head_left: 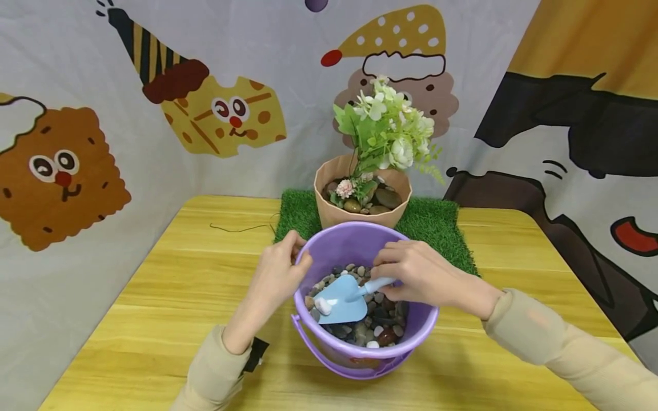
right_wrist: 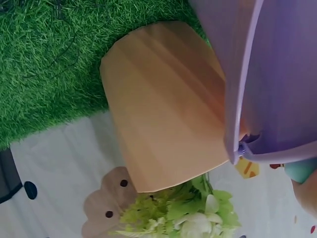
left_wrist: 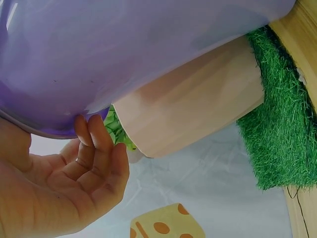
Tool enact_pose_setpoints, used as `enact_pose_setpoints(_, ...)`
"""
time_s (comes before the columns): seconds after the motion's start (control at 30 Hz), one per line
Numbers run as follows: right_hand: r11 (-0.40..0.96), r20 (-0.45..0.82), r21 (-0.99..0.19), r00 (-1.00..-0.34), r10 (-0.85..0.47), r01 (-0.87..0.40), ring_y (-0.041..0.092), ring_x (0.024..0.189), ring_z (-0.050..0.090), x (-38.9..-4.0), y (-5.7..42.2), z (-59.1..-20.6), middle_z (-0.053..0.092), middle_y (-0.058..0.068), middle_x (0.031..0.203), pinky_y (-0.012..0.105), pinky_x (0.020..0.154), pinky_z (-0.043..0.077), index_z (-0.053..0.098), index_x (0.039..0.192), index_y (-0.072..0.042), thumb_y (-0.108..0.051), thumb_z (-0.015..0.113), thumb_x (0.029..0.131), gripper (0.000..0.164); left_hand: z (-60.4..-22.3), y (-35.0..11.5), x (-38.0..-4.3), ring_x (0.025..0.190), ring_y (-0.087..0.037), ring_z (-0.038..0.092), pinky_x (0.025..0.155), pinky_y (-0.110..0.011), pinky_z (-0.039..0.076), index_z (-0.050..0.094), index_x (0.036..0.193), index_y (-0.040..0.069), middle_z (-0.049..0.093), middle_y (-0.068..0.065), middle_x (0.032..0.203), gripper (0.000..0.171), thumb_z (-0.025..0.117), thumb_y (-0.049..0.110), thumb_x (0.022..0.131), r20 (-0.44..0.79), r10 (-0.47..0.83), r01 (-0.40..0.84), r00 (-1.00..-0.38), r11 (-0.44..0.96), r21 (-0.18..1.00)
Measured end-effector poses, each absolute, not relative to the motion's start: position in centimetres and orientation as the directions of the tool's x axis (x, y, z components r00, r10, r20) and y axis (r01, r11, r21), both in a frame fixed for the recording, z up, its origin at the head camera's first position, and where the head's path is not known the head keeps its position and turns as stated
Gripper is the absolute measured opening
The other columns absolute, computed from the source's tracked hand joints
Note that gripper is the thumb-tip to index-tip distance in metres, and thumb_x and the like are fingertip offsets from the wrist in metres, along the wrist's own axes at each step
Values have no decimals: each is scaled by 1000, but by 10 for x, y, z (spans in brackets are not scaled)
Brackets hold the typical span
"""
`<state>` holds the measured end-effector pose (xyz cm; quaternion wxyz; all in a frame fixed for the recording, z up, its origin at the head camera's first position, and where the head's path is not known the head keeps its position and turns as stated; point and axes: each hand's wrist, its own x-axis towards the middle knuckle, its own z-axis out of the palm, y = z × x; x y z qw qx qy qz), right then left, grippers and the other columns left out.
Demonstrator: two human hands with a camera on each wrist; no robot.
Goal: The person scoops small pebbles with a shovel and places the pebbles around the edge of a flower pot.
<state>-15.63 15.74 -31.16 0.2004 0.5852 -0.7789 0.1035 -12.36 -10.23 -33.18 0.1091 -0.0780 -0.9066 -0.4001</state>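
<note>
A purple bucket stands on the table with pebbles inside. My left hand grips its left rim, thumb over the inner side and fingertips against the outer wall, as the left wrist view shows from outside. My right hand reaches over the bucket and holds a light blue toy shovel by its handle. The blade lies low on the pebbles at the left, tilted, with a white pebble on it. Only a bit of the shovel handle shows in the right wrist view.
Right behind the bucket, a peach flowerpot with stones and artificial white flowers stands on a green turf mat. A thin dark wire lies on the wooden table. A cartoon-printed cloth hangs behind.
</note>
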Motion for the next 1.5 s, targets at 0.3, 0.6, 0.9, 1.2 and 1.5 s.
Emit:
enact_pose_setpoints(0.3,304,486,45,-245,-839,-952,9,74,61,-161,165,-308,67,-4,83,24,66,54,71,83,-17,-13,81,58,27,-334,-103,-124,57,-12,52,47,-21,44,61,95,5,63,-5,72,13,57,9,82,271,57,237,-961,676,698)
enact_pose_setpoints(0.6,315,537,16,-257,-803,-949,9,72,61,-163,178,-296,68,-4,84,23,62,53,72,84,-17,-12,80,60,26,-333,-103,-124,57,-12,51,47,-21,45,60,96,5,63,-5,73,14,57,9,83,269,49,231,-962,673,703)
enact_pose_setpoints(0.9,387,534,36,-310,-787,-921,6,67,58,-164,193,-277,68,-3,82,18,54,48,73,82,-15,-10,79,59,25,-332,-102,-123,57,-12,53,46,-20,47,60,97,6,63,-5,75,13,57,10,84,239,47,209,-970,661,720)
enact_pose_setpoints(1.2,517,509,104,-402,-762,-850,3,61,55,-172,208,-255,67,-4,79,21,48,45,73,81,-16,-12,80,60,22,-332,-103,-123,58,-12,53,47,-21,47,60,97,6,63,-6,75,14,57,10,84,243,47,212,-969,664,717)
enact_pose_setpoints(1.5,657,499,102,-533,-684,-747,3,54,48,-182,214,-241,64,-7,73,20,44,36,72,76,-18,-12,78,63,16,-332,-102,-123,59,-13,54,47,-21,47,60,96,6,63,-6,75,13,57,10,84,243,48,212,-969,666,715)
